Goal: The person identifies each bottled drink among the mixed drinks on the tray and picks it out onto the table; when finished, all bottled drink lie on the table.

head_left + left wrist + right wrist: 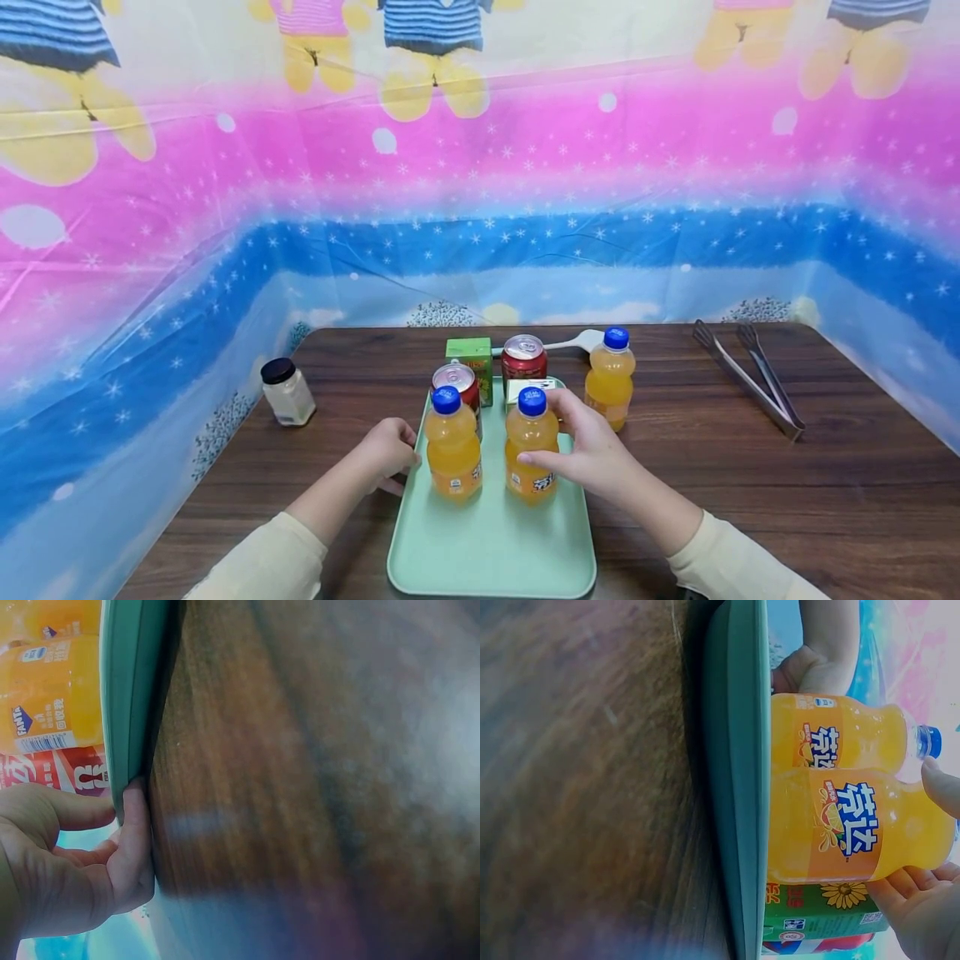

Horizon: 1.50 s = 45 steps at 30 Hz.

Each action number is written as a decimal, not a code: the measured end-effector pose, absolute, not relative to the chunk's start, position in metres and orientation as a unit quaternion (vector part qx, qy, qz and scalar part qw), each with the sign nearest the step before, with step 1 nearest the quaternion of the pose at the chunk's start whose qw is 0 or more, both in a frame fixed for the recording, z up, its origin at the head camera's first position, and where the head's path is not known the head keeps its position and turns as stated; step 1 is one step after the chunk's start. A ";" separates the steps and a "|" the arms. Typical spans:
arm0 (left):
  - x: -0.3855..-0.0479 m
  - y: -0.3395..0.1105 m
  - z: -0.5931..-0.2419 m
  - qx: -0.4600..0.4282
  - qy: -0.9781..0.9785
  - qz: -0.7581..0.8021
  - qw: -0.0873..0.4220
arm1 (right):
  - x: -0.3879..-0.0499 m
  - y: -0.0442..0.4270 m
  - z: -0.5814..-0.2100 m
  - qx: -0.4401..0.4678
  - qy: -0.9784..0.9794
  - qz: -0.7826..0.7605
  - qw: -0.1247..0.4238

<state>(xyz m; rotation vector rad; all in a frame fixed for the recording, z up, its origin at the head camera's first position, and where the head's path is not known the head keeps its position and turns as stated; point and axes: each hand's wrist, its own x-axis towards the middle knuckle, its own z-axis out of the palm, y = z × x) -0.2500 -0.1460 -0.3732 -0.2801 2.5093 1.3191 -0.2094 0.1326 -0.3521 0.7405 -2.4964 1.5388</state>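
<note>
A light green tray (491,550) carries two bottles of orange soda side by side. My left hand (387,454) pinches the tray's left rim, thumb above and fingers underneath, as the left wrist view shows. The right-hand soda bottle (531,450) stands upright on the tray; my right hand (592,442) grips its upper part between thumb and fingers. Beside it is the other blue-capped soda bottle (452,454). Behind that one is a red can (456,382), partly hidden. A white-topped carton (525,386) shows behind the gripped bottle.
Towards the back are a green carton (468,354), another red can (525,358) and a white long-handled utensil (588,339). A third soda bottle (610,383) stands right of the tray. Metal tongs (757,387) lie far right; a black-lidded jar (288,396) is left.
</note>
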 end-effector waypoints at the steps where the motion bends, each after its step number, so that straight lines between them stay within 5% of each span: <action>1: -0.250 -0.146 -0.373 -0.098 0.871 0.458 0.146 | -0.209 0.132 -0.352 0.245 -0.824 0.508 0.059; 45: -0.252 -0.147 -0.376 -0.101 0.872 0.456 0.147 | -0.202 0.144 -0.354 0.253 -0.799 0.541 0.076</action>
